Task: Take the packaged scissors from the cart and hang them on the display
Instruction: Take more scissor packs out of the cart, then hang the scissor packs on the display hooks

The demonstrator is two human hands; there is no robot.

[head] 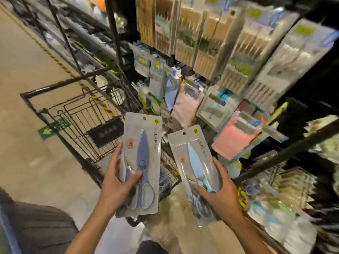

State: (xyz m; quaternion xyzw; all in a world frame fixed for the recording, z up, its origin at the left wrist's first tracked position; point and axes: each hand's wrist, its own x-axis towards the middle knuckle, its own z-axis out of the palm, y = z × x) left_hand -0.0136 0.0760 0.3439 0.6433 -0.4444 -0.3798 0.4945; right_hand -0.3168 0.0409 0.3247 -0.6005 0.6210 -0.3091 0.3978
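Observation:
My left hand (119, 178) grips a pack of purple-blue scissors (142, 156) by its lower left side, thumb across the front. Behind that pack a second one seems to lie in the same hand. My right hand (218, 191) holds a pack of light-blue scissors (192, 158) near its lower part, fingers round the right edge and thumb on the front. Both packs are upright, hang holes at the top, above the black wire cart (77, 114). The display (183, 92) with hanging goods is straight ahead and to the right.
Packs of chopsticks (185, 33) hang high on the display. Pink cloths (236, 138) and other packets hang lower right. A black shelf rail (286, 149) slants across on the right. Bare floor (23, 88) with a green arrow mark lies to the left.

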